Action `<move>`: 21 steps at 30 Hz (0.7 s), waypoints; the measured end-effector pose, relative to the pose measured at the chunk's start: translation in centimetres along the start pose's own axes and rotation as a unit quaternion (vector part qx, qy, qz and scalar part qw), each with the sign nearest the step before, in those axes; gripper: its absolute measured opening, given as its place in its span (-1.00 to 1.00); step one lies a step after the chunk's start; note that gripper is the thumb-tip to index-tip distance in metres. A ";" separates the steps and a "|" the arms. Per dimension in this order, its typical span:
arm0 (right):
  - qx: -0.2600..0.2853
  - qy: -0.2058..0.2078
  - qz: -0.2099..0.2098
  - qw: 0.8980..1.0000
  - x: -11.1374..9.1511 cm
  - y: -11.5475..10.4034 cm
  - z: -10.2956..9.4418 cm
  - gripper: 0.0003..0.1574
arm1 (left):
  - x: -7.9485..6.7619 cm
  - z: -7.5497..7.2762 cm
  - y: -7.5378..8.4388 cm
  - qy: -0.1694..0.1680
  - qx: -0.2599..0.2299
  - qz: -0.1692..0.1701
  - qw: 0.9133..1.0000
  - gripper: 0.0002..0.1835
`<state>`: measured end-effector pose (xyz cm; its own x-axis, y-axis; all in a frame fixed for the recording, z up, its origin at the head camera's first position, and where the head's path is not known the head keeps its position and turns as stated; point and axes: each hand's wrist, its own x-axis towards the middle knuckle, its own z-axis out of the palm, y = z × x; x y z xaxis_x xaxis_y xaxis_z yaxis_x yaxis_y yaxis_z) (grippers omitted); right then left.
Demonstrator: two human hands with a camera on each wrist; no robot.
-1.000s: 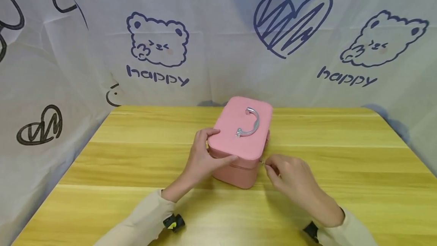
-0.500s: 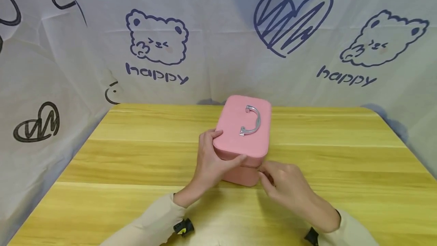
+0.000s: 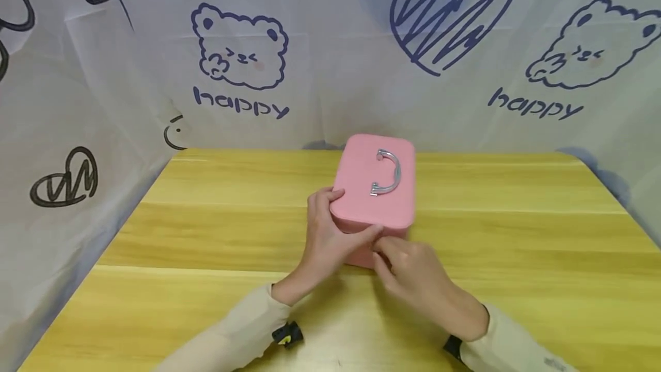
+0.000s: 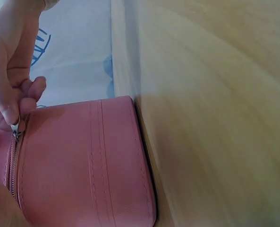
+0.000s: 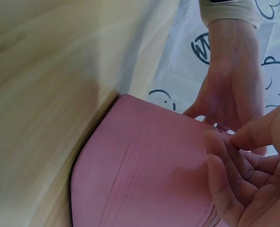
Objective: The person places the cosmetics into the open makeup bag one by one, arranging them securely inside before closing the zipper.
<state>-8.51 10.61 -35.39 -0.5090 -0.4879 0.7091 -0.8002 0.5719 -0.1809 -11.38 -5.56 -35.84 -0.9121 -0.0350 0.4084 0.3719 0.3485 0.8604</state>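
A pink zippered case (image 3: 369, 182) with a silver handle (image 3: 397, 175) on its lid stands on the table. My left hand (image 3: 327, 240) holds its near-left corner, thumb along the front of the lid and fingers at the left side. At the front, my right hand (image 3: 418, 271) pinches a small metal zipper pull (image 4: 15, 127) between thumb and forefinger. In the left wrist view, the closed teeth of the zipper (image 4: 13, 170) run from the pull toward the left hand. The right fingers hide part of the case's front in the head view.
The wood-grain table (image 3: 206, 234) extends to both sides of the case. Close behind the case, a white cloth backdrop (image 3: 330, 62) with drawn bears and hearts hangs at the table's far edge. More cloth rises on the left.
My right hand has moved left with the zipper pull, from the near-right corner round to the case's front. The case has turned slightly, and my left hand has moved with it.
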 end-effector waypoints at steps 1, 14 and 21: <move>-0.001 0.000 0.000 1.000 0.0 0.1 -0.1 -0.82 | 0.1 0.0 0.0 -0.001 0.009 0.010 1.000 -0.16; 0.011 -0.015 0.009 1.000 -0.4 0.9 -0.6 -0.83 | 5.6 -5.5 -2.6 -0.210 0.062 0.159 0.963 -0.41; 0.017 -0.018 0.021 0.999 -1.8 1.2 -1.2 -0.80 | 6.5 -6.8 -3.6 -0.296 0.088 0.190 0.932 -0.37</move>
<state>-8.16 12.93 -36.09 -0.5532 -0.4868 0.6760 -0.7875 0.5702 -0.2338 -17.45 -13.38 -34.21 -0.6757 0.6266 0.3885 0.7005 0.3813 0.6033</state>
